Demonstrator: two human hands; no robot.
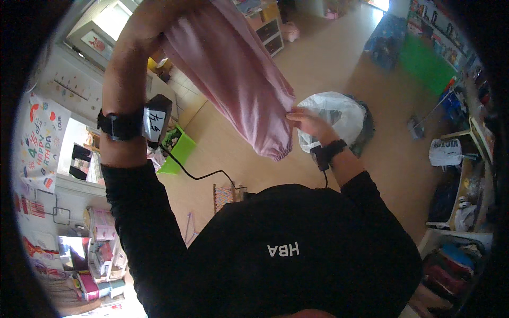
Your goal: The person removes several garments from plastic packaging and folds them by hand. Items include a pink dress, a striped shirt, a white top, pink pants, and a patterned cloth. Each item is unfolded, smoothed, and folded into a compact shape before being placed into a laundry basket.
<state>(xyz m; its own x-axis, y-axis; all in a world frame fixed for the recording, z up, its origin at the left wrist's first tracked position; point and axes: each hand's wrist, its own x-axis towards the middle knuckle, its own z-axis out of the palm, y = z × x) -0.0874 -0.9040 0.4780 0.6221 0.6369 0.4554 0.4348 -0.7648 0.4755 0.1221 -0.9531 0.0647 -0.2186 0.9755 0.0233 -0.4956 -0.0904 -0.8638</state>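
A long pink cloth garment (234,79) hangs at a slant before me, its lower end gathered by an elastic cuff. My left hand (175,14) is raised at the top edge of the view, gripping the garment's upper part; its fingers are in shadow and partly cut off. Near the cuff, my right hand (308,121) pinches the garment's side edge between thumb and fingers. Behind that hand, on the floor, stands a white plastic bag (338,101) with its mouth spread wide. Whatever lies inside the bag cannot be made out.
A bright green bin (181,153) with things in it stands left on the tan floor (391,155). Near my body are a small woven-seat stool (224,194) and a purple hanger (190,226). A shelf rack (457,190) lines the right side. Cables run from both wrist devices.
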